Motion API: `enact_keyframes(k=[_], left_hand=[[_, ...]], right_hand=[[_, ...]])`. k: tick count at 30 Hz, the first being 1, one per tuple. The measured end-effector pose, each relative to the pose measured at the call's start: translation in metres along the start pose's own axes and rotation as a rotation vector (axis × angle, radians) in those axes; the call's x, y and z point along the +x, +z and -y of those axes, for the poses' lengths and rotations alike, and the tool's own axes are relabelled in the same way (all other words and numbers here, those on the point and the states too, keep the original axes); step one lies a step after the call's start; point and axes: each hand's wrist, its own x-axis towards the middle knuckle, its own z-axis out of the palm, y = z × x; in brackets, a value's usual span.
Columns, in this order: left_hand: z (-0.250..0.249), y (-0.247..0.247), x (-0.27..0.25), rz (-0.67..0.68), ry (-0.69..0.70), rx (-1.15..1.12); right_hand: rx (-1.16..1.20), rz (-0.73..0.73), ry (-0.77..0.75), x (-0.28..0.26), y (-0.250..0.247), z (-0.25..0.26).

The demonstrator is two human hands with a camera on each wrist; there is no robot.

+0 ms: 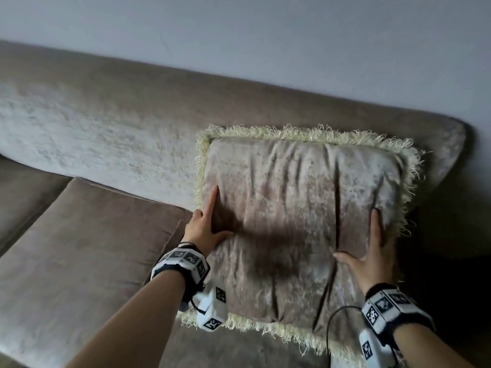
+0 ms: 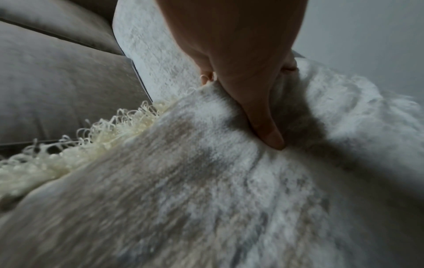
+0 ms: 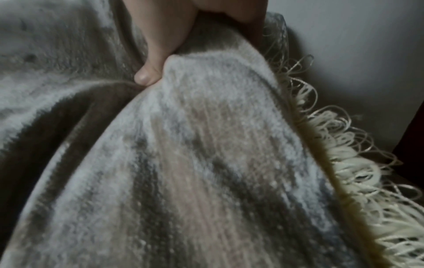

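Note:
A square beige velvet cushion (image 1: 292, 208) with a cream looped fringe (image 1: 292, 132) leans against the sofa back at the sofa's right end. My left hand (image 1: 210, 224) holds its left edge. The index finger lies straight on the front, the thumb (image 2: 270, 137) presses into the fabric, and the other fingers curl round behind the edge. On the other side my right hand (image 1: 372, 251) grips the right edge. Its thumb (image 3: 151, 68) digs into a fold of the cushion (image 3: 206, 163), and most of its fingers are hidden behind the fringe.
The brown sofa has a long pale back cushion (image 1: 106, 128) and a seat cushion (image 1: 79, 248) stretching left of the cushion. A plain grey wall (image 1: 265, 35) rises behind. Right of the cushion lies a dark, shadowed area (image 1: 451, 274).

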Motion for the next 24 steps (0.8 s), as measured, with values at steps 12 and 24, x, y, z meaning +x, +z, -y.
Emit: enact_keyframes(k=[12, 24], left_hand=[[-0.043, 0.072, 0.030, 0.090, -0.134, 0.098], [-0.035, 0.040, -0.010, -0.055, -0.155, 0.252]], right_hand=[[-0.371, 0.134, 0.220, 0.024, 0.037, 0.002], [-0.781, 0.116, 0.075, 0.009, 0.051, 0.025]])
